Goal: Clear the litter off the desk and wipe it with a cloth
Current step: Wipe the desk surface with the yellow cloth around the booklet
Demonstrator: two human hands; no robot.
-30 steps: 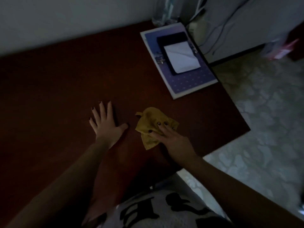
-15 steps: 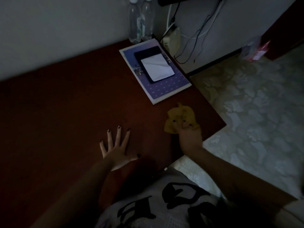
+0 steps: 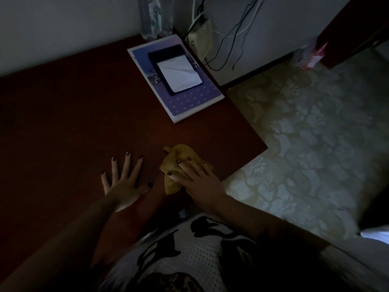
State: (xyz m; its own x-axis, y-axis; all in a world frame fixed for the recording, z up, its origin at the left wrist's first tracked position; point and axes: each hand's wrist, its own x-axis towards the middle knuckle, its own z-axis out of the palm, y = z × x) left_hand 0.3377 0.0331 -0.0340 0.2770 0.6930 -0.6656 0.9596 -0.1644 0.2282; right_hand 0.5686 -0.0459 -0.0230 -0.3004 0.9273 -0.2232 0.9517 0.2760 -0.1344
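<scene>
Head view: the right hand (image 3: 202,182) pressed flat, fingers straight, on the yellow cloth (image 3: 179,159) (crumpled); the left hand (image 3: 124,182) lay splayed on the desk (image 3: 63,123), holding nothing.

The near part of the yellow cloth (image 3: 179,157) is hidden under the palm and fingers of the right grip (image 3: 200,182). Clear bottles (image 3: 154,20) at the back corner of the counter (image 3: 63,112) are cut off by the top edge, caps out of sight. The counter runs past the left edge, its near-left part lost in darkness. Cables (image 3: 242,28) leave through the top edge. A pinkish packet (image 3: 313,57) by the far wall is too blurred to identify. Small metal pieces (image 3: 154,77) on the purple folder (image 3: 189,102) are too small to tell.
</scene>
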